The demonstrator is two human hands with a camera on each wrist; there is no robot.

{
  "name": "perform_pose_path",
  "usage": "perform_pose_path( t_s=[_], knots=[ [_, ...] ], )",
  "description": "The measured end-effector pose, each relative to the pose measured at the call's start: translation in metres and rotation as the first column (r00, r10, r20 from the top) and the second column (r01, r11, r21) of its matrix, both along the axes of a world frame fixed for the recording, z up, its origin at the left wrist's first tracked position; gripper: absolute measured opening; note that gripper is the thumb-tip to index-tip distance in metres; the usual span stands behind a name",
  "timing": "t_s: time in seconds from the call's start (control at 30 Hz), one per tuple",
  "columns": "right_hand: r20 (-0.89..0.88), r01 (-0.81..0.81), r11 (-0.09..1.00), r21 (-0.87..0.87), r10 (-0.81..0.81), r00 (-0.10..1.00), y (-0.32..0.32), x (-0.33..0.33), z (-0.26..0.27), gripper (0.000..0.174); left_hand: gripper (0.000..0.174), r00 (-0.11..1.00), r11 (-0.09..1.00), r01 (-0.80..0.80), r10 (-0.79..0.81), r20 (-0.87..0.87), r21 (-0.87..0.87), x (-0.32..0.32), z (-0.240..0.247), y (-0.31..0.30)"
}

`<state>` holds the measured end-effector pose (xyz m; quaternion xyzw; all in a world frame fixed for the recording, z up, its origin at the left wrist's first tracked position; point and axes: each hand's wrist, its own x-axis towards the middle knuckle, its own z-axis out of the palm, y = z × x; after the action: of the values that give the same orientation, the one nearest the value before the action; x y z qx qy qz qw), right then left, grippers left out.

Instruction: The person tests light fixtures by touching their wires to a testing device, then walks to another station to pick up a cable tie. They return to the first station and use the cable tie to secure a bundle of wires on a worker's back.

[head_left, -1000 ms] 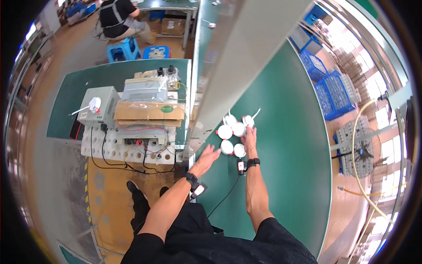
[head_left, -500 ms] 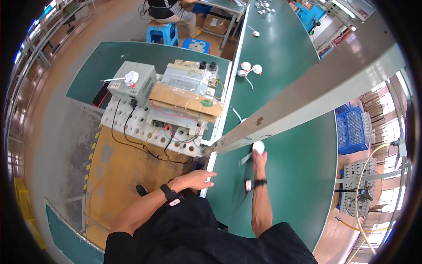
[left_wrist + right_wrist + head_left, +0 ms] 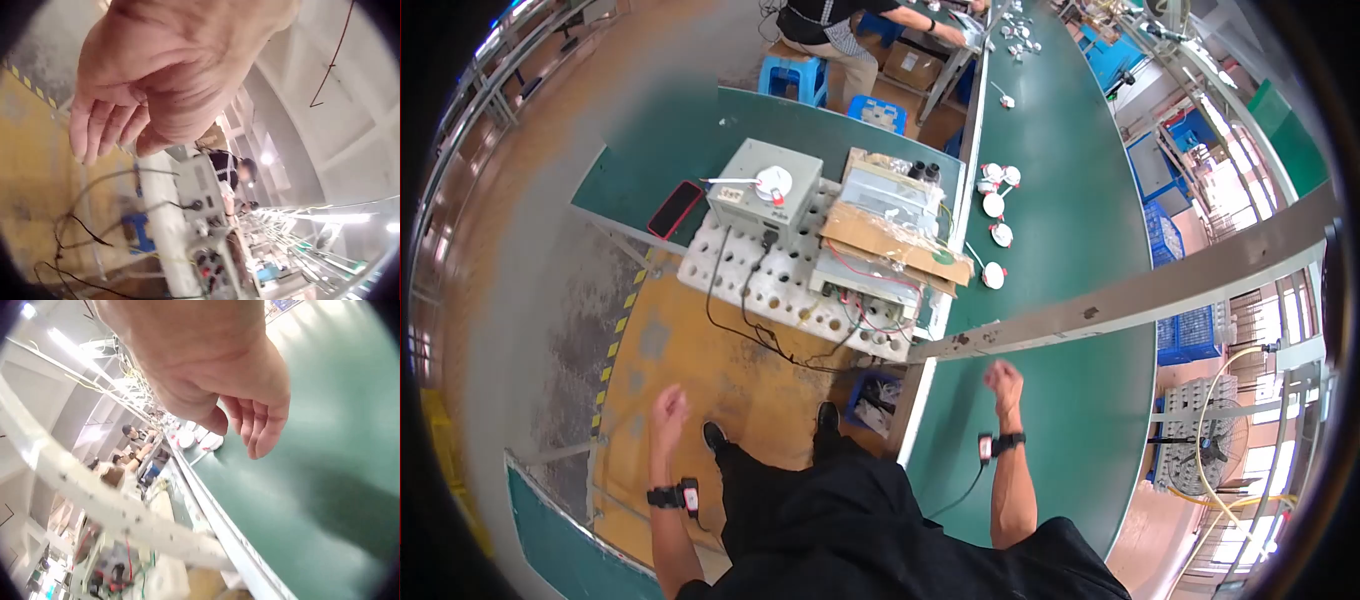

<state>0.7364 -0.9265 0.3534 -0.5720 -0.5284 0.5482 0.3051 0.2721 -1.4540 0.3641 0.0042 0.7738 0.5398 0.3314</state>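
My right hand (image 3: 1004, 388) hovers over the green work surface (image 3: 1060, 400), just on the near side of the grey beam. Its fingers are loosely bent and hold nothing, as the right wrist view shows. Beyond the beam lies a white round piece (image 3: 994, 276) with a pale tail, the closest of several. Another white disc (image 3: 1001, 235) and a small cluster with red bits lie farther along. Out to the left, my left hand (image 3: 668, 420) hangs above the yellow floor (image 3: 750, 360); its fingers (image 3: 103, 128) are relaxed around nothing.
A grey beam (image 3: 1100, 312) crosses low over the green surface. On the side table stand a grey metal box (image 3: 765, 185) topped with a white round piece, a cardboard-covered unit (image 3: 890, 245) and a phone (image 3: 675, 210). Black cables droop below. Another person sits at the back.
The white round piece has left my right hand; white pieces now lie beyond the beam. My left hand has swung left from the surface's edge over the floor. The head view has shifted.
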Motion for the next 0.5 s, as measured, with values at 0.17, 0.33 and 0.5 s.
perform_pose_path(
  t_s=[0.17, 0.33, 0.5],
  knots=[
    [0.18, -0.128, 0.973, -0.192, 0.163, 0.97, -0.168, -0.038, -0.016, 0.029, 0.035, 0.929, 0.872, 0.192, -0.309, -0.203, -0.449, -0.018, -0.043, -0.124],
    [0.19, -0.594, 0.729, -0.339, 0.672, 0.716, -0.289, -0.196, -0.058, 0.031, 0.04, 0.924, 0.926, 0.369, -0.375, -0.08, -0.077, -0.038, -0.177, -0.289],
    [0.3, -0.966, 0.241, -0.09, 0.932, 0.204, -0.405, -0.467, 0.003, 0.035, 0.043, 0.936, 0.779, 0.118, -0.295, -0.193, -0.616, -0.127, -0.132, -0.381]
  ],
)
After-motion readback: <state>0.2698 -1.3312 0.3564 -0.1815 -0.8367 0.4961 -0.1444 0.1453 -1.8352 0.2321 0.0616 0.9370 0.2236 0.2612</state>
